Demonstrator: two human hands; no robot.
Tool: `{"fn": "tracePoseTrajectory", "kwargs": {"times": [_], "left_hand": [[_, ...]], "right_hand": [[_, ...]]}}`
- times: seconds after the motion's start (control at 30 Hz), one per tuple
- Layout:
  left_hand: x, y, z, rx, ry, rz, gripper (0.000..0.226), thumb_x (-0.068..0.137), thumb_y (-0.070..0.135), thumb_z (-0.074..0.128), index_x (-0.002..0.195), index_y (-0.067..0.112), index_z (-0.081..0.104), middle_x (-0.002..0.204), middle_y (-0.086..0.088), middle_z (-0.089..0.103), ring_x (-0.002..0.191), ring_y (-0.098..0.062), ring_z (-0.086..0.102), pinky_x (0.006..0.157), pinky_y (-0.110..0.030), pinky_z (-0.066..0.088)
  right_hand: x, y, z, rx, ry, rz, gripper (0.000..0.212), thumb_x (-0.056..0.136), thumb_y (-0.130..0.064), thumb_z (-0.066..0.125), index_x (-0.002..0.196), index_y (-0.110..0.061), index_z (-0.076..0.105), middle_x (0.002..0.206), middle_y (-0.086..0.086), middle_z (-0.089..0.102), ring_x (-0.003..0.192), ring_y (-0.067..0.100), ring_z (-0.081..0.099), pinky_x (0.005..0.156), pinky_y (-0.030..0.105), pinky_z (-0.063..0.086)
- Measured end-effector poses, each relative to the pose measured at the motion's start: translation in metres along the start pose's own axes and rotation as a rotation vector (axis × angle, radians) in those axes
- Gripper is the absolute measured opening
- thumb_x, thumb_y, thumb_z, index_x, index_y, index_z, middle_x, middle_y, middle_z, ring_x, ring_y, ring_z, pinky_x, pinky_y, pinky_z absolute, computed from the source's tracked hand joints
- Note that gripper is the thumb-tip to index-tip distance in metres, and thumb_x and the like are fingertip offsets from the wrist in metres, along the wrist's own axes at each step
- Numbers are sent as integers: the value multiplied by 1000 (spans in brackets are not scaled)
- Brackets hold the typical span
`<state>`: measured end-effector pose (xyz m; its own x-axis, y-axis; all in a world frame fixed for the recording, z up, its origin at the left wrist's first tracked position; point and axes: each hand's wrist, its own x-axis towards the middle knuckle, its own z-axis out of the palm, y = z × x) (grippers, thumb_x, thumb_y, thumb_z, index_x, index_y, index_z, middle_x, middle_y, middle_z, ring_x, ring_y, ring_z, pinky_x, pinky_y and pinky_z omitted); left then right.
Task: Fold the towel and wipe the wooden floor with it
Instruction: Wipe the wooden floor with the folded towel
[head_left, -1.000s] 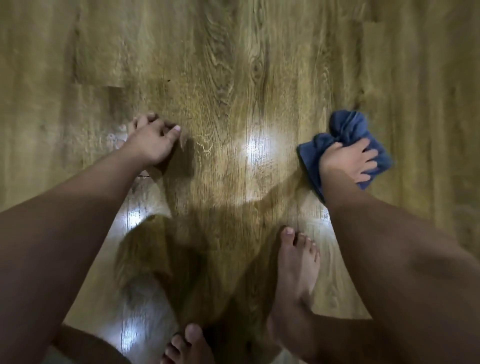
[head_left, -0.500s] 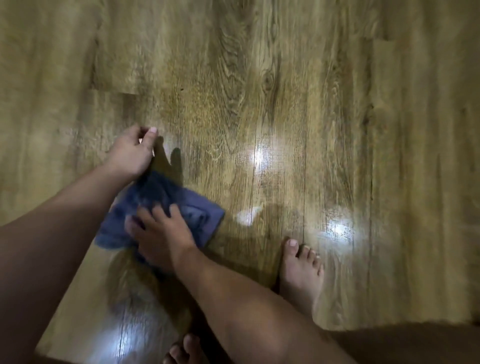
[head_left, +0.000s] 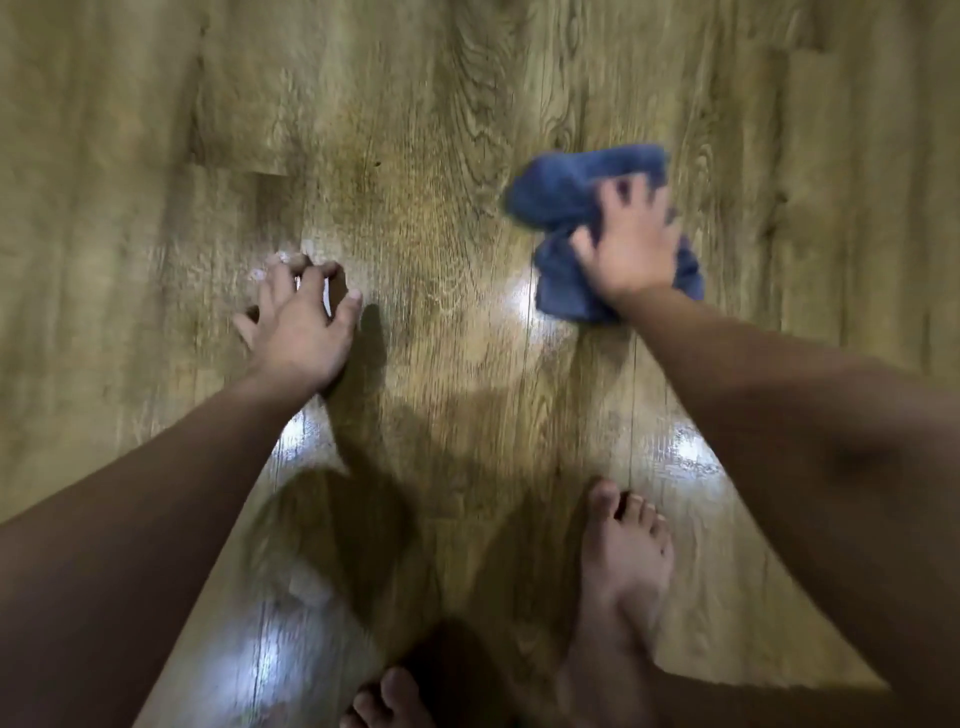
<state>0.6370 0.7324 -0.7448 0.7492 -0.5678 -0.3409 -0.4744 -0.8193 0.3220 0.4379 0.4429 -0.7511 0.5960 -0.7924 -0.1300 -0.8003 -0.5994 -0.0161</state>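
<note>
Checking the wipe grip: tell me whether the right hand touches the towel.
Touching. The head view shows the right hand pressed on the bunched blue towel, fingers curled into it.

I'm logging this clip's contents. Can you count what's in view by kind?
Towels: 1, the blue towel
Hands: 2, the left hand and the right hand
Bare feet: 2, one and another
Total: 5, all on the wooden floor
</note>
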Motion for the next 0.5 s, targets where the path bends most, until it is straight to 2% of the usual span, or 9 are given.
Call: {"fn": "tracePoseTrajectory", "kwargs": {"times": [0.07,0.1,0.23,0.3,0.37,0.43,0.5], "left_hand": [[0,-7,4,54,-16,30,55,96,59,45,145,35,38,158,-5,23,147,-23,18,111,-57,14],[1,-10,6,81,-25,39,58,94,61,47,145,37,35,158,-5,22,147,-23,18,110,-57,16],[6,-11,12,175,-51,35,66,90,65,50,145,35,29,156,-5,23,147,-26,19,107,-65,21],[5,0,15,187,-19,64,62,90,60,52,141,29,35,151,-7,26,144,-28,20,108,-68,19],[0,22,20,159,48,213,50,92,50,52,135,26,42,147,-4,29,140,-27,26,109,-69,18],[-5,49,26,83,79,375,41,95,43,46,132,26,44,147,-3,33,138,-26,31,108,-64,20],[-5,74,32,-65,94,407,42,97,43,37,133,26,47,145,-3,38,136,-24,35,104,-55,22]], "right_hand": [[23,23,-5,90,3,332,61,91,-44,47,145,-19,34,155,17,28,140,45,25,106,65,31],[28,28,-7,110,-8,389,62,92,-44,47,147,-19,32,158,17,24,143,46,21,107,64,30],[1,14,-8,36,8,264,58,91,-43,47,141,-14,38,151,22,32,136,46,30,104,61,33],[-36,-7,-2,-10,3,96,53,87,-41,50,130,-12,45,136,23,44,123,44,41,97,58,36],[-77,-30,2,-41,3,-155,50,80,-41,57,119,-11,51,118,21,50,106,41,49,88,54,40],[-121,-49,10,6,-3,-442,51,74,-42,61,115,-12,58,109,19,54,95,38,52,83,51,41],[-162,-61,18,37,-53,-764,51,76,-44,57,116,-14,60,109,15,57,90,33,51,79,47,38]]}}
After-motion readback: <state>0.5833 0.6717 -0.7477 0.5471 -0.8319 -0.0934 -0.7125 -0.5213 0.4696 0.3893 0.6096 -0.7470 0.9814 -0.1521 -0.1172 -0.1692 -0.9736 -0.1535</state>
